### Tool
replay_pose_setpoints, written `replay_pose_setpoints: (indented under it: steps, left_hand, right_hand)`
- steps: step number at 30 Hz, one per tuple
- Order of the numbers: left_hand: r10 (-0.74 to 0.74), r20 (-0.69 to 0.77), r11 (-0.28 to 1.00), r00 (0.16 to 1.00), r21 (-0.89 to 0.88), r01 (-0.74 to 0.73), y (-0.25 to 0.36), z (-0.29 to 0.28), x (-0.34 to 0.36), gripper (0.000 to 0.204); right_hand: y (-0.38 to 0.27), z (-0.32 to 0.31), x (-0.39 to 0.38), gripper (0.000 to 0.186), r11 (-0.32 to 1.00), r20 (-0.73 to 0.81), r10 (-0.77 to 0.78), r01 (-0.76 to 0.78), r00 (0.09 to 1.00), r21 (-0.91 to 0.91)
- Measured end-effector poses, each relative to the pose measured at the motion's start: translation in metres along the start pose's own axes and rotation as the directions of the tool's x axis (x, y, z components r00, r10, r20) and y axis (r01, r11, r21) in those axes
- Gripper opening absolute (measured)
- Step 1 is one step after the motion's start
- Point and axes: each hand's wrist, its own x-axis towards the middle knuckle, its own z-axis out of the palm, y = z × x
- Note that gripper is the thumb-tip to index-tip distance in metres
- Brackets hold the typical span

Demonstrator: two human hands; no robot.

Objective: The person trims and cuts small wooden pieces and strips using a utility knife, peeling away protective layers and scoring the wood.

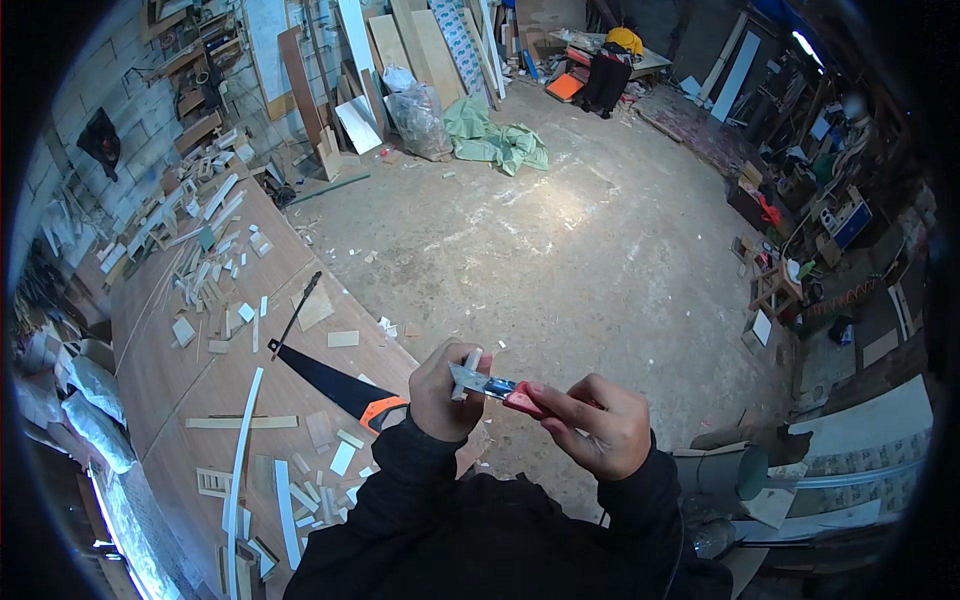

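Knife in hand beside a cluttered bench, you hold a red-handled knife (497, 387) in your right hand (608, 430), its thumb and fingers pinched on the grip and its blade pointing left. Your left hand (440, 398) is curled closed around a small pale stick (472, 360), whose ends show above and below the blade. The blade crosses directly over the stick; whether the edge bites into it, you cannot tell from this angle. Both hands meet in front of your chest, at the right edge of the wooden workbench (165, 395).

On the bench, just left of your left hand, lies a handsaw (330, 382) with a dark blade and an orange-and-black handle. A long, pale curved strip (240, 460) stretches beyond it, amid scattered offcuts. Across the concrete floor (590, 260), a clear plastic bag (420, 122) and a crumpled green sheet (500, 142) rest near leaning boards (432, 60).
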Motion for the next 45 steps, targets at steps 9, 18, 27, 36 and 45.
replay_pose_setpoints:
  steps: [9, 18, 27, 36, 45]
  left_hand:
    - [0.017, -0.003, 0.99, 1.0, -0.139, -0.017, 0.002, 0.006, -0.004, 0.017]
    - [-0.013, 0.024, 1.0, 1.0, -0.009, 0.014, 0.009, -0.002, -0.001, 0.024]
    - [0.069, -0.034, 0.997, 0.997, -0.015, -0.07, 0.018, 0.002, -0.007, 0.009]
    - [0.022, 0.049, 0.999, 0.999, 0.037, -0.024, 0.018, 0.009, -0.006, 0.008]
    - [0.01, 0.038, 0.998, 0.999, 0.061, -0.012, 0.038, 0.024, -0.01, 0.01]
  right_hand:
    - [0.006, 0.006, -0.003, 0.04, 0.996, -0.068, 0.092, -0.092, 0.993, 0.011]
    - [-0.004, -0.005, -0.004, 0.043, 1.0, 0.001, 0.029, -0.029, 1.0, 0.009]
    - [0.028, 0.011, -0.004, 0.044, 0.99, -0.099, 0.096, -0.105, 0.99, -0.093]
    - [0.002, -0.022, -0.025, 0.038, 0.947, -0.083, 0.185, -0.155, 0.979, 0.28]
    - [0.004, -0.027, -0.044, 0.041, 0.986, -0.027, 0.094, -0.089, 0.995, 0.139]
